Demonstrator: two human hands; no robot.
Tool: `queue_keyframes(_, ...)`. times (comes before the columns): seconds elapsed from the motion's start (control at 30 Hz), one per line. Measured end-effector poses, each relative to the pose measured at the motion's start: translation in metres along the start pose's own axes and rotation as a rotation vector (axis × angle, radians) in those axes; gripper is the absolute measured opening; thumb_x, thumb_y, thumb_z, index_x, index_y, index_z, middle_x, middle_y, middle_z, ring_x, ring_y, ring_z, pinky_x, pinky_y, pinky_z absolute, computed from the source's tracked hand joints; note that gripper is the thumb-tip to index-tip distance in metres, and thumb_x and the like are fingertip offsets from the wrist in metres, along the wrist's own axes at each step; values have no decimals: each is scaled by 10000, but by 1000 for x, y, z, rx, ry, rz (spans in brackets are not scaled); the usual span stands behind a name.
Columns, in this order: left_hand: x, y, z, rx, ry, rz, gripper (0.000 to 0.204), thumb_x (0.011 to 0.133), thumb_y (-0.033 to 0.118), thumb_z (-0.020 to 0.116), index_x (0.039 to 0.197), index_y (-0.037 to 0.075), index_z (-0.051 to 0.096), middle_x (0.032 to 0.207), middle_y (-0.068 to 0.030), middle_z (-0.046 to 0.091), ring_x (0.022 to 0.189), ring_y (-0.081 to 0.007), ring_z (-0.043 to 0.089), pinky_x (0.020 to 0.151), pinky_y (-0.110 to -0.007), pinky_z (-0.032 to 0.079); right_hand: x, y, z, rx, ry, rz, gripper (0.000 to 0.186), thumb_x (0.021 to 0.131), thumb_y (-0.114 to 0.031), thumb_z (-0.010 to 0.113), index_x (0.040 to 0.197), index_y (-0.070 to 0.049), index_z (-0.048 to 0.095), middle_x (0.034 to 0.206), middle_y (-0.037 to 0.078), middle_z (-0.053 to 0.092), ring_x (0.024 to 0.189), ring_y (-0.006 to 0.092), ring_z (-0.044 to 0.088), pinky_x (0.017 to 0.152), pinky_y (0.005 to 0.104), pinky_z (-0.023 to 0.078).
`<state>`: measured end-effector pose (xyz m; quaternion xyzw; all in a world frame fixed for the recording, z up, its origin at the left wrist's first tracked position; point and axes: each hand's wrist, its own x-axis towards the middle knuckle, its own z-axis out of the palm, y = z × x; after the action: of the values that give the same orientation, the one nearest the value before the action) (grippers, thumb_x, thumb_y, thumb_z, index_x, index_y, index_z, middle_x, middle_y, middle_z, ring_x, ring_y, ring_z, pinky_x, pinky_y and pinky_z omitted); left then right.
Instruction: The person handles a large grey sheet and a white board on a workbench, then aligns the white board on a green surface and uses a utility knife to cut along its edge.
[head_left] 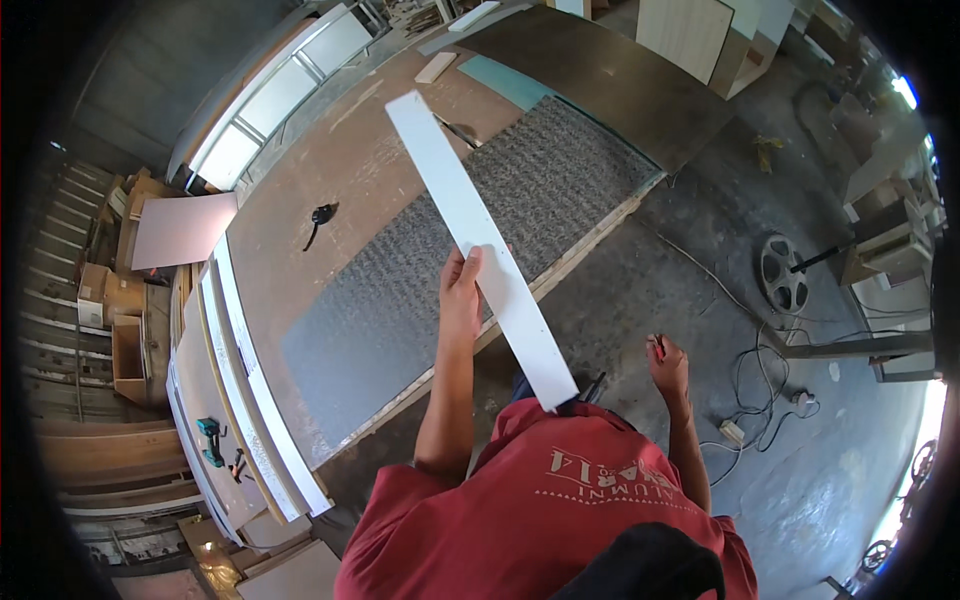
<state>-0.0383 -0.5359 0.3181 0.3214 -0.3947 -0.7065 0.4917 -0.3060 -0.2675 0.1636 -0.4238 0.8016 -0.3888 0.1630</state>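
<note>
White board [510, 295] over table edge [607, 228]

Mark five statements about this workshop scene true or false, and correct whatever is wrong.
1. The left hand grips a long, flat, white board. True.
2. The right hand also grips the white board. False: it is apart from the board, curled about a small, dark object too small to identify.
3. A teal-and-black power tool lies to the left of the white board. True.
4. The flat, mottled grey sheet lies on the floor. False: it lies on the broad brown worktable.
5. The person wears a red cloth shirt. True.
</note>
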Motion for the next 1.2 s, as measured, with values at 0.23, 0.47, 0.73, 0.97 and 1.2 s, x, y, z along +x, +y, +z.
queue_keyframes(0.23, 127, -16, 18, 1355, -302, 9, 251, 970, 209, 655, 1167, 53, 651, 829, -162, 678, 715, -268, 630, 689, -362, 501, 97, -5, -34, -136, 76, -93, 147, 858, -61, 696, 999, -24, 674, 904, 170, 656, 792, 382, 664, 641, 417, 518)
queue_keyframes(0.47, 228, -105, 86, 1280, -975, -163, 349, 901, 208, 682, 1230, 95, 697, 1069, -206, 720, 981, -352, 708, 864, -415, 528, 210, -60, -71, -111, 121, -9, 427, 750, -90, 822, 1152, -119, 683, 1223, 80, 626, 768, 297, 690, 673, 390, 575)
queue_keyframes(0.73, 334, -132, 157, 1247, -1233, -248, 303, 885, 201, 680, 1175, 153, 753, 1023, -168, 745, 911, -336, 723, 828, -422, 542, 297, -45, -74, -443, -299, -49, 791, 630, -232, 905, 1350, -148, 590, 1262, 76, 618, 1044, 319, 621, 808, 436, 569)
queue_keyframes(0.97, 373, -129, 175, 1006, -568, 496, 331, 870, 20, 675, 1198, 61, 677, 1180, -151, 688, 1130, -346, 633, 981, -427, 492, 343, -20, -37, -338, -199, -150, 701, 674, -207, 869, 1316, -119, 603, 997, 76, 649, 888, 288, 666, 739, 411, 569)
queue_keyframes(1.2, 379, -210, 129, 912, 126, 332, 556, 888, 59, 674, 1412, 12, 495, 1400, -212, 534, 1306, -365, 502, 1090, -470, 406, 390, 8, -9, -314, -290, -4, 682, 764, -309, 819, 1370, -128, 563, 1032, 135, 658, 937, 332, 679, 761, 425, 567)
